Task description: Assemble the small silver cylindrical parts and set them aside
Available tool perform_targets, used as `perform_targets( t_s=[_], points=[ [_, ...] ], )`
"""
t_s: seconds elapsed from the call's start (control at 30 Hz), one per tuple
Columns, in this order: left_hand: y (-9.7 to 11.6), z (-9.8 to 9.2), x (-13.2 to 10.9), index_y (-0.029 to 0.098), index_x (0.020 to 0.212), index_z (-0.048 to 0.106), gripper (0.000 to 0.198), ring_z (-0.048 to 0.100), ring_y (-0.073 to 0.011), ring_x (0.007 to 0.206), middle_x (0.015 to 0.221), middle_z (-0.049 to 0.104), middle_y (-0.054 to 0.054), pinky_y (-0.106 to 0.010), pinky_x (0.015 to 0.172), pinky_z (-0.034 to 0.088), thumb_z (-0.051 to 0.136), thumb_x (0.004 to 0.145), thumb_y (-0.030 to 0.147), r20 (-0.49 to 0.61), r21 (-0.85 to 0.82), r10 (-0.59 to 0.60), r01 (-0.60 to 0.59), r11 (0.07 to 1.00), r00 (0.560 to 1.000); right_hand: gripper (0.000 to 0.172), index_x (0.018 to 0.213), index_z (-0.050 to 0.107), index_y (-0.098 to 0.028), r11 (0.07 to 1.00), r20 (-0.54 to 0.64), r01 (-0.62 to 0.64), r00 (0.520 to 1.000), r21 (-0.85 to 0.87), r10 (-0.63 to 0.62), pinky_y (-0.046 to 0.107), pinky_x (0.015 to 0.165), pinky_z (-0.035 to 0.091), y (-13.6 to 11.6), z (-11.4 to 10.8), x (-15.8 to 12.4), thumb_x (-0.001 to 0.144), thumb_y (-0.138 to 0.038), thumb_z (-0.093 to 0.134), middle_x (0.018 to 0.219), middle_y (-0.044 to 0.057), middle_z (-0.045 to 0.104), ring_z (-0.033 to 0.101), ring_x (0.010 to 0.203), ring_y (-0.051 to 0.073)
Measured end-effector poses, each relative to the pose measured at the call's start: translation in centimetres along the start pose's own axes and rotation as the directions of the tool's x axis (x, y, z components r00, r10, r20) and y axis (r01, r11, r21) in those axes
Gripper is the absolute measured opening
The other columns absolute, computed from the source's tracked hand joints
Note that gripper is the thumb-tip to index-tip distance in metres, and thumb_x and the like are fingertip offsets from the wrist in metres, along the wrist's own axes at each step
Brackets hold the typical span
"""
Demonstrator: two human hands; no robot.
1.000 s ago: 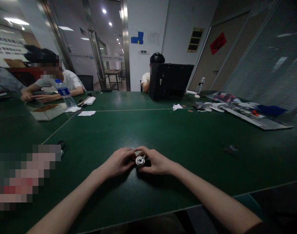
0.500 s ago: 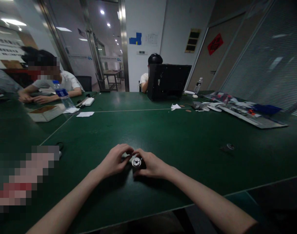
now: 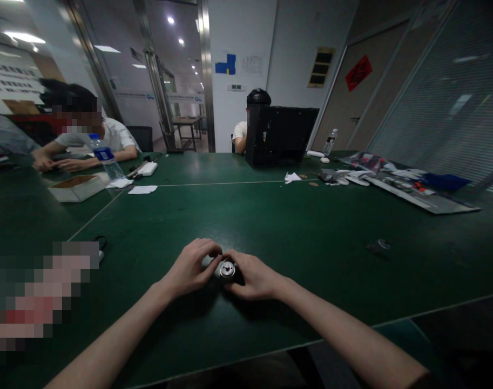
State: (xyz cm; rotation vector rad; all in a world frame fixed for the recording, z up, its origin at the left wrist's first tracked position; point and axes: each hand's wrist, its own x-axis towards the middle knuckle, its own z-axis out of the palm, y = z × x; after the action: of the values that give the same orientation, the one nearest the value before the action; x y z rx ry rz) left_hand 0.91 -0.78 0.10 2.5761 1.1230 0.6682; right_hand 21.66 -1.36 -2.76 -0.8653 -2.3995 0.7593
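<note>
A small round machined metal part, a bright hub with a central bore, sits on the dark green table top between my hands. My left hand curls in from the left, its fingertips at the part's left side. My right hand wraps the right side, its fingers against a dark lower body. That body is mostly hidden beneath the hub and my fingers, so its shape cannot be made out.
A small dark round piece lies on the table to the right. Papers and parts spread along the far right. A co-worker sits far left behind a water bottle and a box; another sits behind a black monitor.
The whole view has shifted slightly, with the table and background sitting a little differently. Both hands stay at the metal part, and my fingers sit slightly further apart over it.
</note>
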Motion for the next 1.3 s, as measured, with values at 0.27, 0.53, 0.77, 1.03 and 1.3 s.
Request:
perform_targets(
  t_s=[0.27, 0.53, 0.77, 1.03, 1.3],
  points=[
    [0.2, 0.0, -0.1, 0.017, 0.092, 0.057, 0.015, 0.053, -0.0177, 0.081, 0.087, 0.059, -0.004, -0.03, 0.073, 0.041, 0.046, 0.091, 0.028, 0.018, 0.001, 0.017, -0.017, 1.0, 1.0, 0.051, 0.115, 0.048, -0.017, 0.999, -0.025, -0.04, 0.999, -0.003, 0.039, 0.032, 0.077, 0.044, 0.5, 0.4, 0.3, 0.072, -0.033, 0.07, 0.105, 0.008, 0.061, 0.059, 0.09, 0.021],
    [0.7, 0.1, -0.1, 0.017, 0.089, 0.057, 0.013, 0.052, -0.0177, 0.079, 0.085, 0.058, -0.005, -0.029, 0.07, 0.041, 0.047, 0.09, 0.025, -0.013, 0.0, 0.067, -0.067, 0.998, 0.998, 0.043, 0.11, 0.052, -0.017, 1.0, -0.029, -0.025, 0.999, -0.013, 0.025, 0.029, 0.074, 0.043, 0.3, 0.4, 0.4, 0.074, -0.032, 0.068, 0.101, 0.007, 0.062, 0.058, 0.086, 0.019],
    [0.9, -0.1, 0.0, 0.016, 0.087, 0.061, 0.012, 0.056, -0.0171, 0.082, 0.088, 0.059, -0.005, -0.028, 0.073, 0.044, 0.051, 0.087, 0.021, -0.009, -0.154, 0.083, -0.083, 0.984, 0.997, 0.04, 0.108, 0.052, -0.016, 0.999, -0.016, -0.017, 1.0, -0.033, 0.016, 0.028, 0.071, 0.042, 0.2, 0.1, 0.4, 0.075, -0.031, 0.067, 0.097, 0.007, 0.062, 0.057, 0.083, 0.018],
    [1.0, -0.3, 0.0, 0.016, 0.085, 0.064, 0.011, 0.058, -0.0171, 0.082, 0.088, 0.06, -0.005, -0.028, 0.073, 0.045, 0.053, 0.085, 0.02, 0.003, -0.221, 0.035, -0.033, 0.975, 0.999, 0.038, 0.106, 0.052, -0.016, 0.999, -0.019, -0.007, 1.0, -0.039, 0.006, 0.027, 0.07, 0.041, 0.3, 0.3, 0.4, 0.075, -0.034, 0.066, 0.095, 0.006, 0.061, 0.056, 0.081, 0.018],
    [1.1, -0.4, 0.2, 0.016, 0.091, 0.062, 0.013, 0.057, -0.018, 0.083, 0.09, 0.061, -0.005, -0.029, 0.075, 0.045, 0.056, 0.085, 0.027, 0.031, -0.25, 0.036, -0.027, 0.968, 0.999, 0.037, 0.099, 0.055, -0.016, 0.998, -0.041, -0.038, 0.999, -0.04, 0.036, 0.026, 0.065, 0.039, 0.8, 0.7, 0.5, 0.073, -0.039, 0.069, 0.09, 0.005, 0.062, 0.056, 0.077, 0.018]
  ],
)
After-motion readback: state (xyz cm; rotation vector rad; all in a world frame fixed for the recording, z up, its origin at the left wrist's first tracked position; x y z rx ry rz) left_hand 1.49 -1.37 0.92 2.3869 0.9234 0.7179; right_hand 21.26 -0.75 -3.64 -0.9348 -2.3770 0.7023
